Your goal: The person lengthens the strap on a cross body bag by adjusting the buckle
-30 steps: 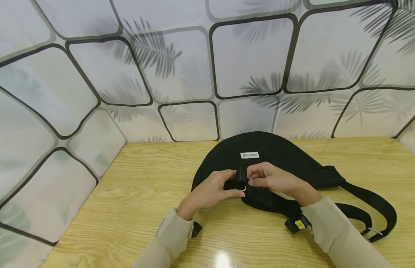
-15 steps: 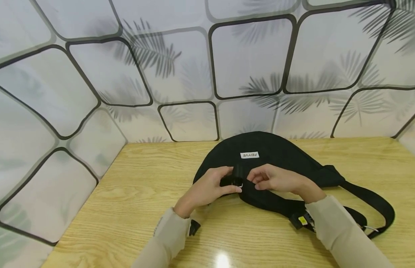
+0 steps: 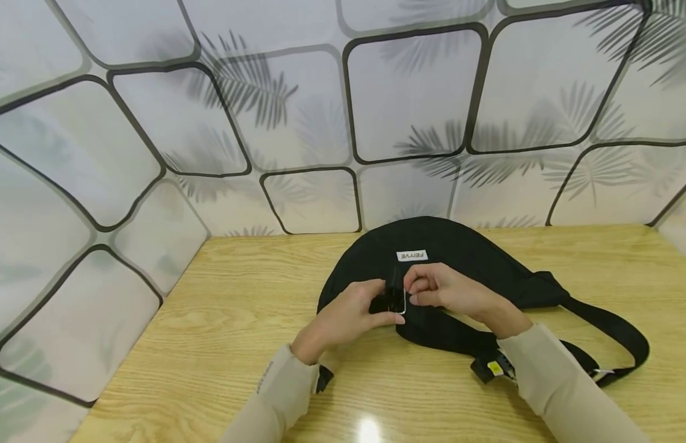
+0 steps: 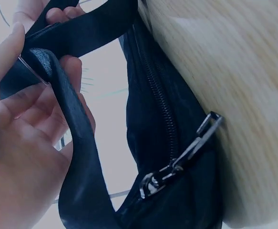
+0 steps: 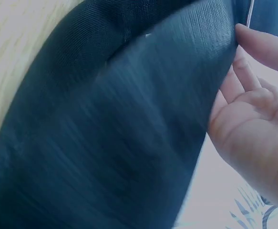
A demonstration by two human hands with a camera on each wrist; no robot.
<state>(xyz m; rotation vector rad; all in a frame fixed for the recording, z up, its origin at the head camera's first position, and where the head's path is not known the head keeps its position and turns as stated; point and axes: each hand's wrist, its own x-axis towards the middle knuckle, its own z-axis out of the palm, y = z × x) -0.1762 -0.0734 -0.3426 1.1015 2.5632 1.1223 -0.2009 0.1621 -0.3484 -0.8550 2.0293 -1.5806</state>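
A black sling bag (image 3: 459, 249) with a white label (image 3: 411, 255) lies at the back of the table. In front of its body my left hand (image 3: 345, 315) holds the black strap (image 4: 84, 138) around a thin metal slider (image 4: 34, 71), thumb and fingers on either side. My right hand (image 3: 456, 296) pinches the strap just right of the slider, fingertips close to the metal. From the right wrist view, the wide strap (image 5: 124, 138) runs up to the thumb and fingers. In the left wrist view the bag's zipper (image 4: 160, 105) and metal zip pull (image 4: 196, 143) show beside the strap.
At the right, the rest of the strap (image 3: 614, 326) curves in a loop over the wooden table (image 3: 221, 320), with another metal ring (image 3: 600, 371) on it. A patterned cloth wall (image 3: 414, 98) rises behind the table. Small black devices sit on both wrists.
My right hand drew back slightly, then came left and up to the slider again. The slider's metal edge shows more now. The strap loop at the right has slid a little leftward.
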